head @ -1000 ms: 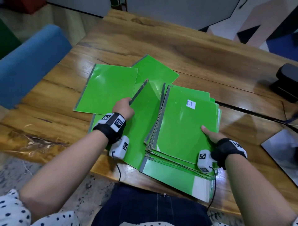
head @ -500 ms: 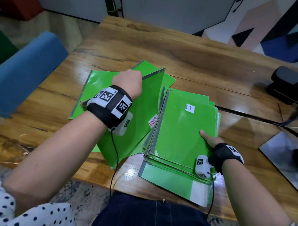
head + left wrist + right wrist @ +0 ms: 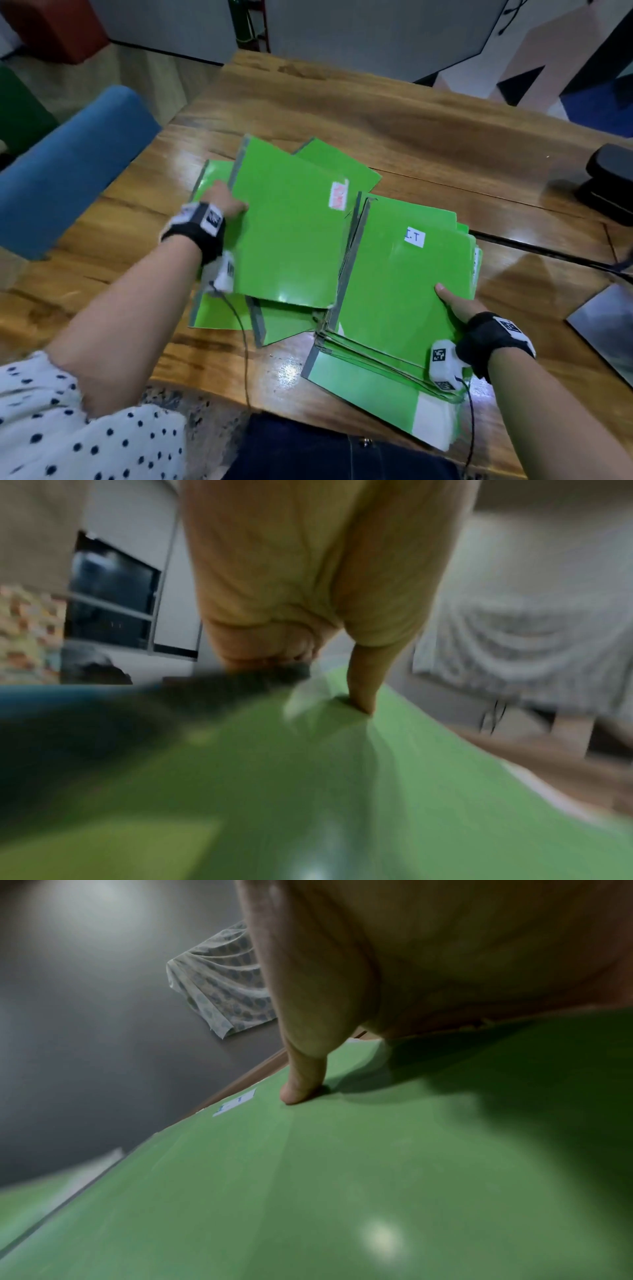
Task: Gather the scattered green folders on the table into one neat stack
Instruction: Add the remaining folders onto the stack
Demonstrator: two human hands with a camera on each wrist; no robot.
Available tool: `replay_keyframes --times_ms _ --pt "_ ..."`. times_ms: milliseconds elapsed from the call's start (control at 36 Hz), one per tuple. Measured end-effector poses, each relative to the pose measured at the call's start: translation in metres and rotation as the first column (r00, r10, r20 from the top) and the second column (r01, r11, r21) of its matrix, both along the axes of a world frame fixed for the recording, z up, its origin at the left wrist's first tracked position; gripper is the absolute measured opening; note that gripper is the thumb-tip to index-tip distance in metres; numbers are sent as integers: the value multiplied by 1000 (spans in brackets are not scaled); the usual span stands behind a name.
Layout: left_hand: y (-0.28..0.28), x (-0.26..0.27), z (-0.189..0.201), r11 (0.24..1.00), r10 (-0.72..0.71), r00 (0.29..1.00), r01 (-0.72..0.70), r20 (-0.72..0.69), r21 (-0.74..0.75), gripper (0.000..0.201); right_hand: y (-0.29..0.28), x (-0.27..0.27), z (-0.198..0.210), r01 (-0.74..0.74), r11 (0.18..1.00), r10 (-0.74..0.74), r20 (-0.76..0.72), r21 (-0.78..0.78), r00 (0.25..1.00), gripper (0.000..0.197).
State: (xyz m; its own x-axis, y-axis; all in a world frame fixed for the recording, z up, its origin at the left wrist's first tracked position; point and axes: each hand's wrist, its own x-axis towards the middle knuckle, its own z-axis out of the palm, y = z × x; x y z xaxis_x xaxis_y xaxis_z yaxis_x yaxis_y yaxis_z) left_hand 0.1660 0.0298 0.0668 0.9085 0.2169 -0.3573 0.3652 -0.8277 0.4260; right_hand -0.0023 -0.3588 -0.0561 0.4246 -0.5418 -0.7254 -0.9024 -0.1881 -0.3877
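Your right hand (image 3: 457,305) clamps the stack (image 3: 394,291) (top label "I.T") at the wood table (image 3: 342,113) edge, thumb on top. Your left hand (image 3: 222,205) grasps a folder (image 3: 287,233) w/ an unreadable red label, raised over three more. Left wrist cam: thumb pressing green, blurred.

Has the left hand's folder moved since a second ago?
Yes. The left hand swung the red-labelled folder up and rightward toward the I.T stack.

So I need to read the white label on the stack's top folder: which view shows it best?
The head view: the white label faces the camera, reading "I.T". The right wrist view shows it slanted and blurred; the left wrist view misses it.
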Motion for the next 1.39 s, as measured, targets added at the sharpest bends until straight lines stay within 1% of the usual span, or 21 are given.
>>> replay_keyframes --times_ms 111,167,222,278,333,444,500,555,639,722,778,833,861,889,972,1055,1083,1139,1250,1333,1389 --pt "13 -30 -57 997 78 983 -80 -168 -1 57 0 -5 -3 -11 1000 11 -20 -7 1000 97" --pt "19 -43 -75 997 83 980 -83 -181 6 52 -1 -7 -5 -12 1000 12 -21 -10 1000 96" --pt "22 -52 -89 997 62 988 -53 -142 64 49 -1 -7 -4 -17 1000 17 -29 -7 999 96" --pt "20 -62 -94 990 12 993 5 -117 142 52 -2 -6 -3 -24 1000 23 -33 -10 999 96" --pt "17 -72 -94 981 -27 991 52 -134 185 55 -2 -6 -3 -25 1000 24 -27 -10 999 98" --pt "23 -69 -91 977 -23 989 52 -143 207 61 -2 -6 -2 -14 1000 14 -39 -7 999 98" --pt "30 -60 -83 980 -3 994 25 -108 196 57 -2 -6 -2 -4 1000 4 -39 -15 999 94" --pt "41 -50 -81 980 41 992 -17 -117 198 59 -3 -6 -3 -1 1000 0 -34 -12 999 93" --pt "53 -42 -80 986 138 967 -115 -216 117 64 -2 -8 -2 6 1000 -6 -25 -8 1000 94" --pt "55 -43 -81 986 167 953 -158 -253 57 61 -2 -10 -3 11 1000 -11 -26 -6 1000 94" --pt "55 -45 -86 982 186 947 -174 -262 68 62 -2 -10 -4 14 1000 -14 -23 -3 1000 94" --pt "60 -43 -97 974 225 940 -207 -255 95 69 -4 -10 -5 13 1000 -13 -25 0 1000 93" --pt "62 -44 -99 968 249 937 -234 -244 87 69 -4 -10 -5 11 1000 -11 -27 0 1000 92" --pt "62 -45 -98 966 259 936 -250 -240 70 65 -3 -10 -5 9 1000 -9 -27 -5 1000 92" --pt "50 -54 -77 958 279 942 -285 -185 -10 49 -3 -10 -4 1 1000 -1 -29 -13 1000 92" --pt "37 -44 -62 942 313 948 -318 -56 -106 44 -2 -9 -2 4 1000 -4 -18 -15 1000 92" --pt "31 -40 -54 938 318 948 -317 -18 -142 43 -1 -9 -1 4 1000 -4 -17 -14 1000 92" --pt "19 -29 -35 949 284 957 -272 60 -159 41 0 -9 1 6 1000 -7 -17 -15 1000 93" --pt "-7 -11 14 989 134 967 -116 217 -95 35 2 -11 3 1 1000 -1 -11 -12 1000 91" --pt "-30 -7 47 999 -37 950 26 310 41 34 3 -12 4 -4 1000 4 -7 -8 1000 91" --pt "-47 -8 67 979 -177 918 129 355 155 36 3 -12 4 -5 1000 5 0 -11 1000 90"
